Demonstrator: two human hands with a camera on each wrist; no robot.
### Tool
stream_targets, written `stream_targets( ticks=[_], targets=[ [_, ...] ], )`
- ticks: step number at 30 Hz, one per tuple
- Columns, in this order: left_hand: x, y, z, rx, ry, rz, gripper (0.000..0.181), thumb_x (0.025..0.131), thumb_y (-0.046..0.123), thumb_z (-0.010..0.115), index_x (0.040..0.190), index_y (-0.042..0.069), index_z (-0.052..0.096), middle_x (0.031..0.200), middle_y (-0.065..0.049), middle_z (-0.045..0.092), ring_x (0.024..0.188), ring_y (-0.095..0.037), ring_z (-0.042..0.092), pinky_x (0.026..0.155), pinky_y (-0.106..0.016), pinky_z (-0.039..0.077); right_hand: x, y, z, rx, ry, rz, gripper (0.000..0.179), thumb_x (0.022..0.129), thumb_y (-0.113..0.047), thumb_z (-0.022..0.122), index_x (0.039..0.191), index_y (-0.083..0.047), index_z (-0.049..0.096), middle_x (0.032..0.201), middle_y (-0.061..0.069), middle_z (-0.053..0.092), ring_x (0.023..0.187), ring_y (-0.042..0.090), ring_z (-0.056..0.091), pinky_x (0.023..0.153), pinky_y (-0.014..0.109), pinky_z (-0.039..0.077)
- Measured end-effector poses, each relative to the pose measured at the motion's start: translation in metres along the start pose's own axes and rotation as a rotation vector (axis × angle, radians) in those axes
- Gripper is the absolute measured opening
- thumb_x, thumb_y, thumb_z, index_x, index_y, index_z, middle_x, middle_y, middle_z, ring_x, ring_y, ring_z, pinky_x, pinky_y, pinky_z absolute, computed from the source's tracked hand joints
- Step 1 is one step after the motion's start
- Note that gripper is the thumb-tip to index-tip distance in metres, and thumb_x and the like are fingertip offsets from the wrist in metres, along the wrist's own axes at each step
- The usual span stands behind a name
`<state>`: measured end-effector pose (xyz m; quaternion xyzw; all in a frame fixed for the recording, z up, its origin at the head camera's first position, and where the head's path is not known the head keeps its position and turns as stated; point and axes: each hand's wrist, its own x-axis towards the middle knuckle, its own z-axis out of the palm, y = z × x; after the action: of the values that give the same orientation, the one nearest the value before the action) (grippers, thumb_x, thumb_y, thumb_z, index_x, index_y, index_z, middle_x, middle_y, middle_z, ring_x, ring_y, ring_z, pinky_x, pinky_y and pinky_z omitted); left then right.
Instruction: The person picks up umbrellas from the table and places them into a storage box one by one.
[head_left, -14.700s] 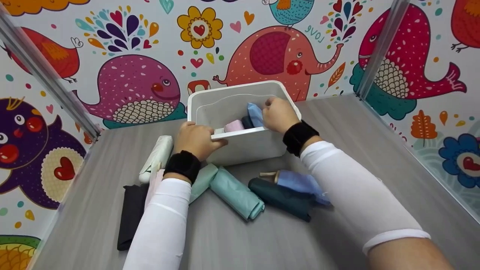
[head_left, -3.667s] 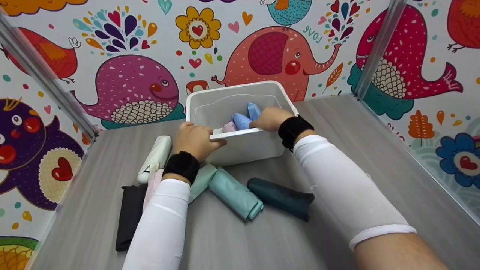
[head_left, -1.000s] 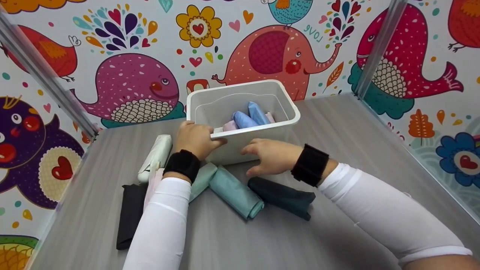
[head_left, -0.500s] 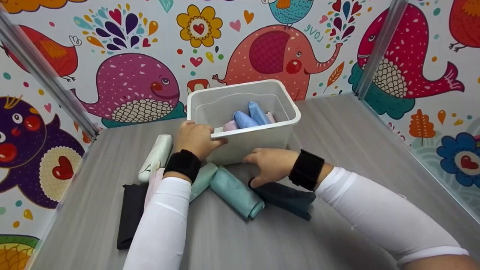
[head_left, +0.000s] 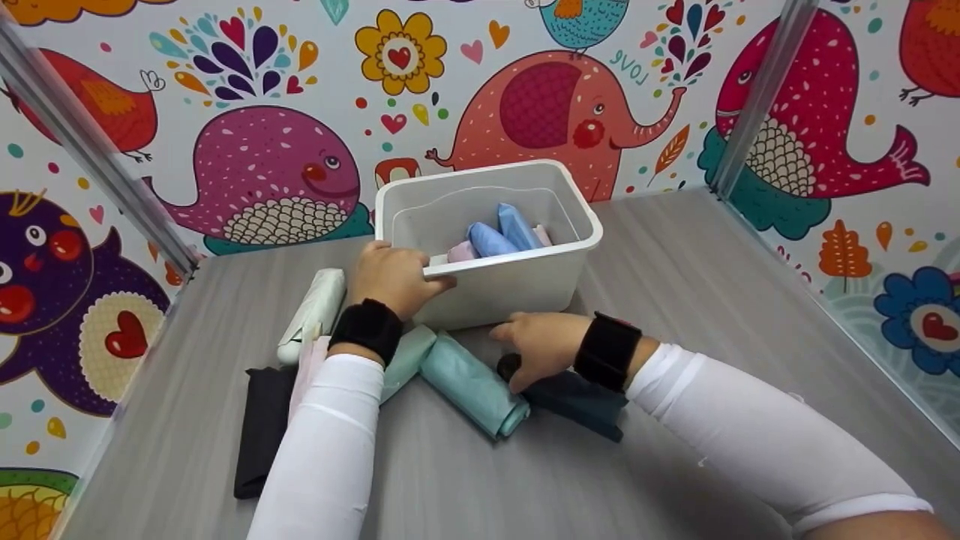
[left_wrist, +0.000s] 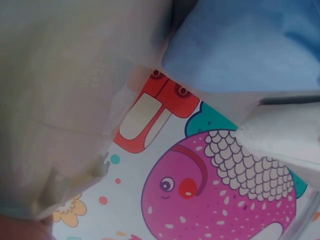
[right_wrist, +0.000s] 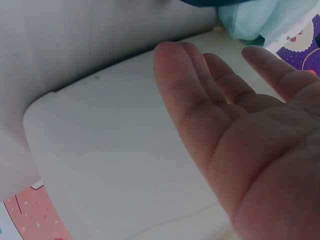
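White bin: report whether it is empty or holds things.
The white bin holds things: the head view shows a periwinkle bundle, a light blue bundle and a pink bundle inside.

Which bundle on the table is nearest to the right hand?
The dark teal bundle: in the head view the right hand partly covers it; the others lie farther left.

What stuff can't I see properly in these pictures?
Head view: much of the inside floor of the white plastic bin, hidden by its front wall.
Head view: part of the dark teal rolled fabric bundle, behind the right hand.
Head view: part of the pale pink fabric bundle, behind the white left sleeve.
Right wrist view: the rest of a dark teal curved shape, cut off by the top edge.
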<state>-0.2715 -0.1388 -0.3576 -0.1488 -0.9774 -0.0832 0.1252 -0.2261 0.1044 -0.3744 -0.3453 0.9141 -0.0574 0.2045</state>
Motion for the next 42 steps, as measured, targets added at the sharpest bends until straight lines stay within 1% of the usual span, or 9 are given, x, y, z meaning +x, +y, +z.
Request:
stream_targets(
  ticks=[3, 6, 15, 20, 25, 31, 36, 42],
  targets=[
    [0.0, 0.0, 0.001, 0.0, 0.003, 0.001, 0.05, 0.09, 0.059, 0.075, 0.078, 0.011, 0.074, 0.07, -0.007, 0.073, 0.084, -0.03, 0.073, 0.115, -0.05, 0.039, 0.0, 0.0, 0.003, -0.003, 0.004, 0.004, 0.081, 0.085, -0.039, 0.086, 0.153, -0.008, 0.053, 0.148, 0.015, 0.06, 0.126, 0.027, 0.062, 0.109, 0.044, 0.052],
    [0.0, 0.0, 0.001, -0.007, 0.008, 0.002, 0.05, 0.091, 0.058, 0.075, 0.079, 0.01, 0.075, 0.069, -0.008, 0.072, 0.084, -0.031, 0.073, 0.115, -0.051, 0.039, 0.001, 0.001, 0.006, -0.006, 0.006, 0.004, 0.081, 0.085, -0.039, 0.086, 0.152, -0.009, 0.054, 0.148, 0.014, 0.06, 0.125, 0.028, 0.062, 0.108, 0.044, 0.052],
    [0.0, -0.001, 0.001, -0.012, 0.014, 0.002, 0.05, 0.09, 0.059, 0.075, 0.077, 0.01, 0.074, 0.068, -0.007, 0.072, 0.084, -0.031, 0.073, 0.114, -0.051, 0.04, 0.005, 0.002, 0.013, -0.018, -0.011, 0.033, 0.081, 0.084, -0.036, 0.087, 0.153, -0.011, 0.053, 0.15, 0.015, 0.058, 0.125, 0.027, 0.061, 0.11, 0.043, 0.051],
    [0.0, 0.0, 0.001, -0.012, 0.009, 0.0, 0.051, 0.09, 0.059, 0.075, 0.077, 0.01, 0.074, 0.067, -0.007, 0.071, 0.083, -0.031, 0.073, 0.115, -0.051, 0.039, 0.006, 0.002, 0.019, -0.033, -0.022, 0.036, 0.081, 0.081, -0.034, 0.086, 0.152, -0.011, 0.055, 0.148, 0.015, 0.06, 0.121, 0.026, 0.061, 0.105, 0.043, 0.053],
    [0.0, -0.001, 0.001, -0.011, 0.002, -0.003, 0.051, 0.091, 0.059, 0.074, 0.078, 0.01, 0.075, 0.068, -0.008, 0.072, 0.084, -0.031, 0.073, 0.115, -0.051, 0.039, 0.007, 0.001, 0.023, -0.043, -0.023, 0.041, 0.081, 0.08, -0.034, 0.086, 0.152, -0.013, 0.055, 0.145, 0.014, 0.061, 0.117, 0.024, 0.061, 0.102, 0.043, 0.055],
    [0.0, -0.001, 0.001, 0.003, 0.005, 0.004, 0.052, 0.091, 0.06, 0.074, 0.078, 0.01, 0.074, 0.069, -0.008, 0.073, 0.085, -0.031, 0.073, 0.115, -0.051, 0.04, 0.008, 0.0, 0.025, -0.045, -0.034, 0.042, 0.08, 0.079, -0.031, 0.087, 0.151, -0.013, 0.056, 0.142, 0.013, 0.063, 0.118, 0.025, 0.062, 0.102, 0.043, 0.055],
    [0.0, -0.001, 0.002, 0.019, 0.017, 0.006, 0.053, 0.09, 0.061, 0.073, 0.075, 0.011, 0.072, 0.069, -0.008, 0.073, 0.083, -0.03, 0.074, 0.113, -0.05, 0.041, 0.01, 0.001, 0.026, -0.036, -0.05, 0.048, 0.08, 0.081, -0.032, 0.087, 0.152, -0.014, 0.055, 0.145, 0.012, 0.063, 0.123, 0.025, 0.062, 0.106, 0.041, 0.053],
    [0.0, -0.001, 0.002, 0.01, 0.012, 0.005, 0.052, 0.091, 0.061, 0.073, 0.077, 0.01, 0.074, 0.069, -0.008, 0.073, 0.084, -0.03, 0.074, 0.115, -0.051, 0.04, 0.01, 0.002, 0.026, -0.038, -0.055, 0.041, 0.078, 0.082, -0.031, 0.087, 0.152, -0.014, 0.055, 0.141, 0.012, 0.064, 0.119, 0.025, 0.063, 0.105, 0.042, 0.053]
  ],
)
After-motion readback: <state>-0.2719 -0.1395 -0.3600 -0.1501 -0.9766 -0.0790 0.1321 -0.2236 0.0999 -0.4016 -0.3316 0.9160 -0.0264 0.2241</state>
